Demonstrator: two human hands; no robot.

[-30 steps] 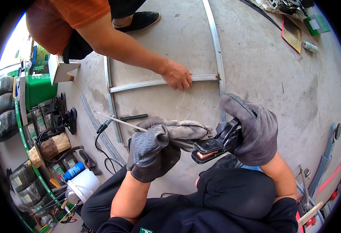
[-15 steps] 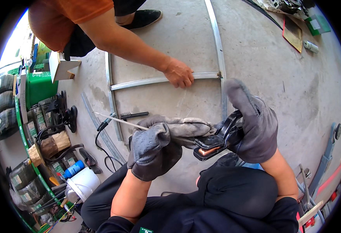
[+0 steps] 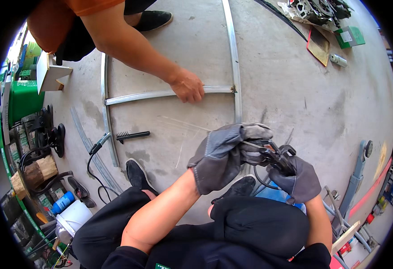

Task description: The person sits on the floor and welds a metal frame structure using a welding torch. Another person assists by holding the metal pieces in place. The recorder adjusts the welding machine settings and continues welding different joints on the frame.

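Sliding toward three o'clock, the left hand [image 3: 219,154] in its grey leather glove is now right by the mouth of the shiny black clamp [image 3: 280,158], and the clamp itself has turned its mouth up toward ten o'clock. The right hand [image 3: 302,179], in a dark grey glove, is closed around the clamp's handle. The left hand's fingers are curled, but I cannot tell if they are gripping something. Both hands are held up over the grey concrete floor [image 3: 290,96]. A thin black cable [image 3: 260,180] loops down between them, at six o'clock from the clamp.

At eleven o'clock from the gloves, another person's bare hand [image 3: 187,86] holds the silver metal crossbar [image 3: 138,96] of a frame lying on the floor. At nine o'clock is a black brush with stiff bristles [image 3: 136,135]. Near half past one are a small green box [image 3: 349,36] and a silver can [image 3: 338,60].
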